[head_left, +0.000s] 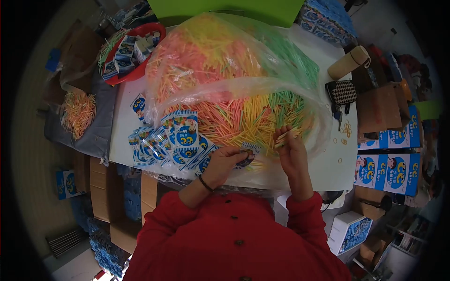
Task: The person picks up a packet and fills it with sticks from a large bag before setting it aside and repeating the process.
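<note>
My left hand [222, 165] is closed on the edge of a small printed packet [248, 154], at the front of a large clear plastic bag [220, 86]. My right hand [294, 157] pinches a few thin pale sticks [281, 139] beside it, a little higher. Heaped in the bag are many thin pink, yellow, orange and green sticks [225, 117]. Left of my left hand lies a pile of blue and white packets [186, 133] with round cartoon eyes. A few loose sticks show between my hands.
A red basin [157, 35] with bundled packets stands at the back left. To the right are a tan bottle [349, 63], a checked pouch [341, 92], keys [338, 117] and rubber bands [345, 133]. Blue cartons [391, 173] stack at the right. More sticks [78, 112] lie at far left.
</note>
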